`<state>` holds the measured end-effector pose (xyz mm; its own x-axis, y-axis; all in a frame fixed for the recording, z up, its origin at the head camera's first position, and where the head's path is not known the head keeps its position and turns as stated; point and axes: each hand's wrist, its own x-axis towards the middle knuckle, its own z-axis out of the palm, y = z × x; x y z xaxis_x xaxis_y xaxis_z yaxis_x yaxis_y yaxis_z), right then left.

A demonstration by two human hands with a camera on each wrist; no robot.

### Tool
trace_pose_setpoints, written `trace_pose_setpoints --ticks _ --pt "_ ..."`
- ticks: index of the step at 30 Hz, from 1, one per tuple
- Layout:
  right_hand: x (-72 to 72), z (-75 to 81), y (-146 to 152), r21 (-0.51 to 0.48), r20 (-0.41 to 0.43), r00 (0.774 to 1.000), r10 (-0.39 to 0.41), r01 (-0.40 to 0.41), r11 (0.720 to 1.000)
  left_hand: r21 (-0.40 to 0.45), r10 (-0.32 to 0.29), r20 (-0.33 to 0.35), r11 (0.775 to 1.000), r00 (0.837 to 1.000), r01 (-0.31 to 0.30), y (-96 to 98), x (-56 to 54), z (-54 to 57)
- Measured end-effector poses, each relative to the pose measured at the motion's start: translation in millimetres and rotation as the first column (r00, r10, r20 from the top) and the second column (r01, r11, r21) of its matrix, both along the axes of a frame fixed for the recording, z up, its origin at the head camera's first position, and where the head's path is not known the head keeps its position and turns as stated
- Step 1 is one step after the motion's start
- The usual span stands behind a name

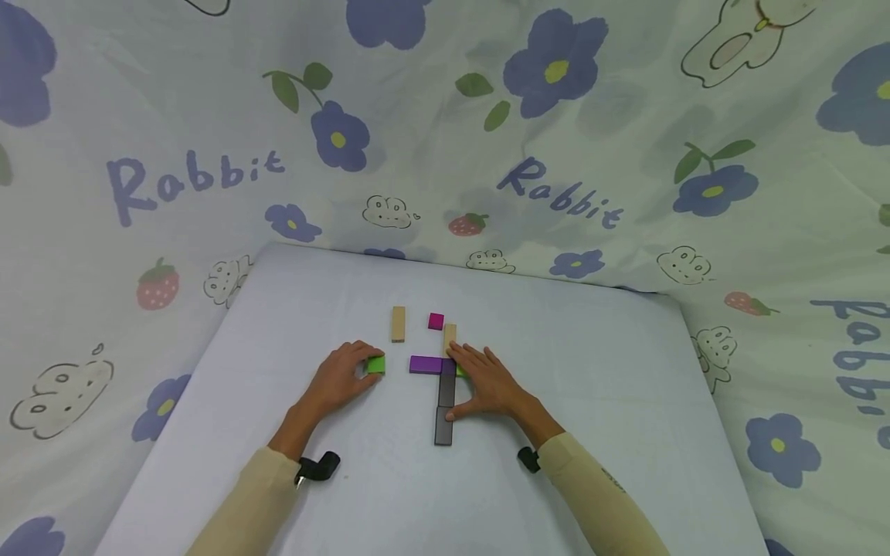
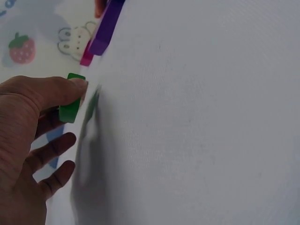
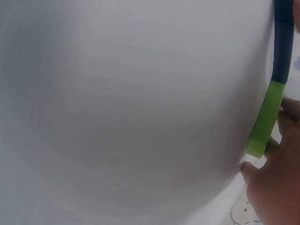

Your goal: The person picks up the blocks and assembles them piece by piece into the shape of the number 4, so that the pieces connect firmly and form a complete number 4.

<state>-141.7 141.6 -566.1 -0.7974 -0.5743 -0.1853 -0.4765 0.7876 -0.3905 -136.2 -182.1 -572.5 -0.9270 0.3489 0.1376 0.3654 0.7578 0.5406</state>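
Observation:
My left hand (image 1: 339,378) pinches a small green cube (image 1: 376,364) between thumb and fingers; the left wrist view shows the thumb against the green cube (image 2: 69,111). My right hand (image 1: 489,384) spreads over a cross-like layout of blocks, its thumb at the lower dark grey block (image 1: 443,426) and its fingertips by a wooden block (image 1: 450,337). Another dark grey block (image 1: 447,390) continues the column. A purple block (image 1: 425,364) extends left from the junction. On the right, a green block (image 1: 461,371) is mostly hidden under the hand; the right wrist view shows this green block (image 3: 267,115) as long.
A loose wooden block (image 1: 399,324) lies behind the left hand. Near the upright wooden piece of the layout is a magenta cube (image 1: 436,321). The white table (image 1: 591,347) meets a patterned cloth (image 1: 431,154) at its back and sides.

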Motion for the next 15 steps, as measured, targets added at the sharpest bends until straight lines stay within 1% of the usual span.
trace_pose_setpoints --ticks 7,15 --pt "0.4 -1.5 -0.3 -0.007 0.004 1.0 -0.002 0.002 1.0 0.031 -0.032 0.003 0.999 0.999 0.032 8.8 -6.6 2.9" --pt "-1.5 -4.6 -0.2 0.001 0.004 1.0 -0.006 0.006 1.0 0.041 -0.044 0.02 0.998 0.999 0.043 21.9 -13.6 4.3"
